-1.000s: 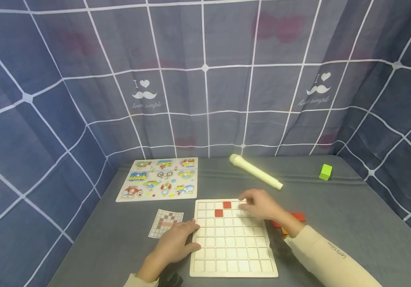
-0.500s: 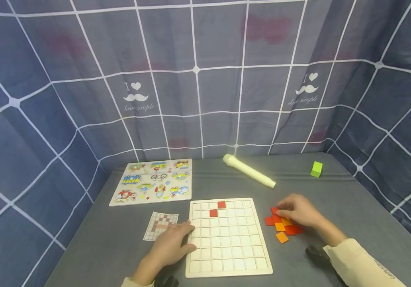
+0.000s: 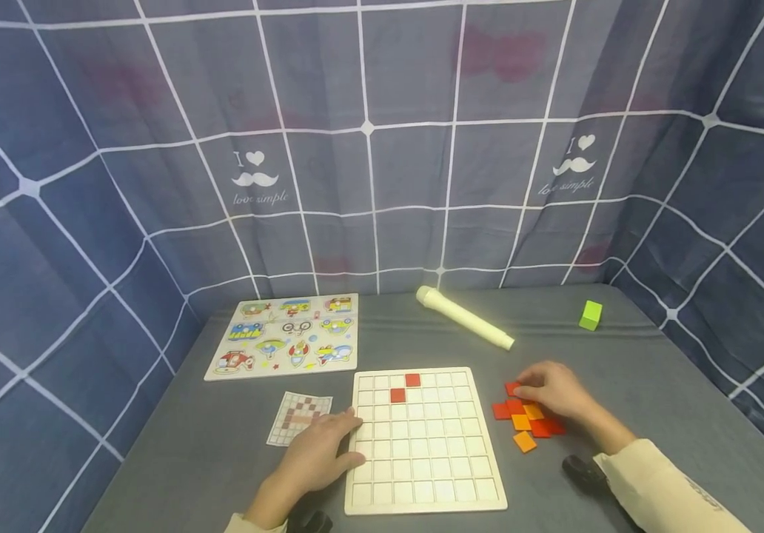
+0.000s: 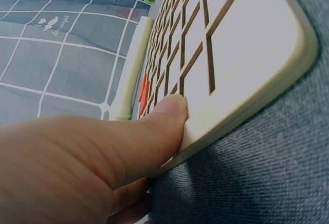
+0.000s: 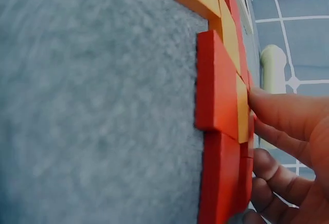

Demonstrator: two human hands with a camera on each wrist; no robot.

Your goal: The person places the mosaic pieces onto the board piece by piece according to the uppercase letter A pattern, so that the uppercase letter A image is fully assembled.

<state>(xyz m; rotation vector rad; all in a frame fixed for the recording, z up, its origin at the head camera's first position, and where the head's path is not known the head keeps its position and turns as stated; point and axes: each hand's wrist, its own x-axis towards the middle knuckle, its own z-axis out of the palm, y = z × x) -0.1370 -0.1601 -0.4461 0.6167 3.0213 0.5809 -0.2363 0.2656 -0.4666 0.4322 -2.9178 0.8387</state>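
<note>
Left hand (image 3: 320, 453) rests relaxed on the board (image 3: 431, 448), lower centre; right hand (image 3: 554, 391) touches a red tile (image 3: 511, 388), lower right, can't tell if pinching! Cloth (image 3: 409, 170) above reads "love simple".

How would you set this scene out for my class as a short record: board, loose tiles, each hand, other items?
Board: pale, gridded, with two red tiles in its two farthest rows, corner to corner
Loose tiles: red and orange, clustered right of the board
Left hand: touching the board's left edge
Right hand: fingertips at the loose tiles; a grip cannot be told
Other items: pattern card, picture puzzle, pale microphone-shaped object, green block
</note>
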